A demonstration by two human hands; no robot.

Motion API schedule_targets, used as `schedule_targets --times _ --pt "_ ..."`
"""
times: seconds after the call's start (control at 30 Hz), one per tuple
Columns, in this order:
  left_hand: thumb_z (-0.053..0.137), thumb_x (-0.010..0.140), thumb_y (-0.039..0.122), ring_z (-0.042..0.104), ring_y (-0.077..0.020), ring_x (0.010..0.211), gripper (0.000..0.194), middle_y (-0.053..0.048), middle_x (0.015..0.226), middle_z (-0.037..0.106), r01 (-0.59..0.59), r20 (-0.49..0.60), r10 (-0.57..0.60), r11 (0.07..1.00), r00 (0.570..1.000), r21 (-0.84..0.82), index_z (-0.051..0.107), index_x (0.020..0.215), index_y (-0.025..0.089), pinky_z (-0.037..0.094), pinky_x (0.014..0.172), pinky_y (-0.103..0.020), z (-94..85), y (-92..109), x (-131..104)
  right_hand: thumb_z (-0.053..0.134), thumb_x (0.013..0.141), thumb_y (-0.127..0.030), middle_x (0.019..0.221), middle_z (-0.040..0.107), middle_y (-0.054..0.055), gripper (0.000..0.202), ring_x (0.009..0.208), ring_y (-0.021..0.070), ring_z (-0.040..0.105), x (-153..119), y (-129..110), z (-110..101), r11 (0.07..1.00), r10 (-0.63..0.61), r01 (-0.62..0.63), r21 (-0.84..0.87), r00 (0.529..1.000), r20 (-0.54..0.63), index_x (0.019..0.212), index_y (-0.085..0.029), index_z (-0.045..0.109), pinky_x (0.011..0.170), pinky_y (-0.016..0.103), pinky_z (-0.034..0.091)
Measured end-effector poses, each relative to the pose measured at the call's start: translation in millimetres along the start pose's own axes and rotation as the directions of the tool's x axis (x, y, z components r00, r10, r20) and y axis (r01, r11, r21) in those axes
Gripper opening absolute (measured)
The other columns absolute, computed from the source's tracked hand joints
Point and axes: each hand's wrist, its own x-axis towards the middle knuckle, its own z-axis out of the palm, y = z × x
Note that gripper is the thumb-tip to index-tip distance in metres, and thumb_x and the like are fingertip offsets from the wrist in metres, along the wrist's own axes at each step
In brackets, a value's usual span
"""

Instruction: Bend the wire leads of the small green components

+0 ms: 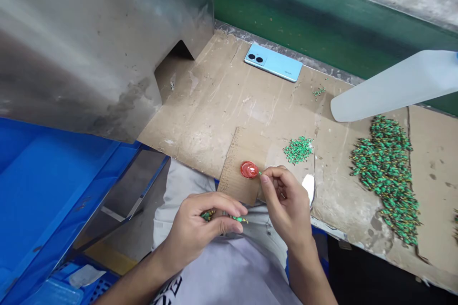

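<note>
My left hand (207,217) is curled around several small green pieces with yellowish tips; one green piece (239,219) sticks out between thumb and fingers. Thumb and forefinger of my right hand (286,200) pinch a tiny green piece (260,173) right beside a small red dish (249,169), which looks wet and shiny inside. The dish rests on a cardboard piece (229,181) at the table's front edge. Just beyond my right hand lies a small pile of green pieces (298,149). A much larger heap of green pieces with yellowish parts (388,176) spreads farther right.
A light blue phone (275,63) lies near the back edge of the cardboard-covered table (214,119). A whitish plastic container (393,86) leans in from the right. At left stands a metal housing (107,43) above a blue bin (43,190). A few green bits (318,91) lie scattered.
</note>
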Motion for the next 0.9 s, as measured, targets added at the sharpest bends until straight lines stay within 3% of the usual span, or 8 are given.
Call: schedule_targets --times 0.1,0.27,0.4,0.57,0.9 --pt "0.096 0.081 0.02 0.083 -0.0225 0.086 0.009 -0.005 0.089 0.087 0.006 -0.009 -0.006 1.0 1.0 -0.014 0.087 0.081 0.023 0.065 0.081 -0.028 0.5 0.3 0.5 0.06 0.109 -0.029 0.077 0.057 -0.001 0.013 0.06 0.0139 0.047 -1.4 2.9 0.7 0.999 0.039 -0.039 -0.001 0.999 0.008 0.099 -0.023 0.067 0.055 0.028 0.038" --pt "0.093 0.085 0.026 0.079 -0.0196 0.07 0.007 -0.005 0.078 0.085 0.022 -0.019 -0.021 0.999 1.0 0.037 0.088 0.086 0.023 0.06 0.067 -0.025 -0.8 -2.0 -1.1 0.061 0.109 -0.031 0.075 0.057 -0.002 0.015 0.059 0.0137 0.047 -2.1 5.6 0.7 0.998 0.064 -0.064 -0.012 0.998 0.015 0.098 -0.022 0.067 0.053 0.028 0.038" --pt "0.092 0.086 0.033 0.075 -0.0178 0.068 0.012 -0.004 0.078 0.084 0.007 -0.048 -0.002 0.994 0.999 0.107 0.089 0.092 0.024 0.058 0.065 -0.024 -2.2 -3.0 -1.0 0.062 0.107 -0.028 0.073 0.056 -0.003 0.014 0.057 0.0128 0.046 0.8 2.1 2.6 0.998 0.037 -0.037 -0.049 0.999 0.005 0.096 -0.022 0.068 0.053 0.028 0.038" --pt "0.09 0.087 0.031 0.073 -0.015 0.069 0.013 -0.002 0.081 0.083 -0.008 -0.081 0.019 0.992 0.997 0.126 0.089 0.099 0.026 0.057 0.067 -0.021 -1.4 -0.4 -1.2 0.063 0.104 -0.024 0.075 0.056 -0.003 0.011 0.057 0.0121 0.045 3.7 -1.9 3.7 0.997 0.002 -0.002 -0.084 1.0 -0.008 0.094 -0.022 0.068 0.054 0.028 0.037" --pt "0.087 0.089 0.031 0.072 -0.0161 0.069 0.011 -0.004 0.082 0.083 -0.028 -0.079 0.043 0.983 0.996 0.18 0.089 0.096 0.023 0.055 0.066 -0.023 0.0 -2.2 1.0 0.063 0.104 -0.025 0.075 0.056 -0.003 0.011 0.055 0.0123 0.045 4.9 -2.7 2.6 0.99 -0.048 0.046 -0.13 0.999 -0.013 0.095 -0.023 0.067 0.053 0.028 0.038"
